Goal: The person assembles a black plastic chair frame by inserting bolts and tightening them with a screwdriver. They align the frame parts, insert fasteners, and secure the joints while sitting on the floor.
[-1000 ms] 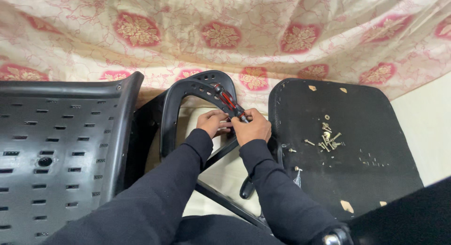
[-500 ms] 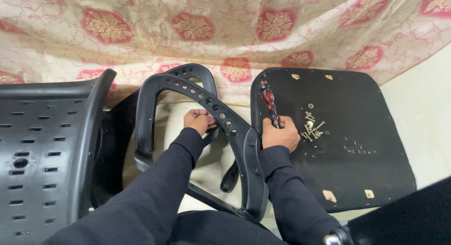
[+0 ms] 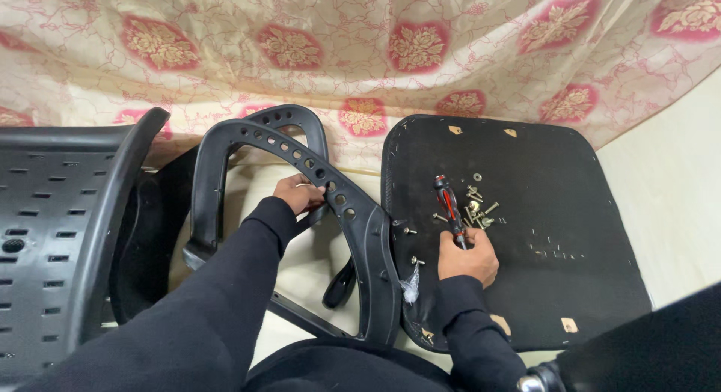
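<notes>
View from my head camera, looking down. My right hand is closed around the lower end of a screwdriver with a red-and-black handle; it rests on the upturned black seat base, near that base's left edge. The screwdriver's long axis runs away from me and slightly leftward, the handle standing above the grip; the working tip is hidden inside my fist, so I cannot tell its type. Just beyond and to the right of the handle, on the same seat base, lies a loose cluster of brass-coloured screws and washers, well within reach of the right hand and not of the left.

My left hand sits to the left of the seat base, fingers curled onto the inner edge of the black perforated armrest frame. This frame is a curved loop with a row of round holes along its upper band; its right limb runs down toward me just beside the seat base's left edge. Two screws protrude from the seat base's left rim next to that limb. The right hand is the nearer to them.

Further left of the seat base stands a slotted black chair back. A floral cloth covers the floor beyond.
</notes>
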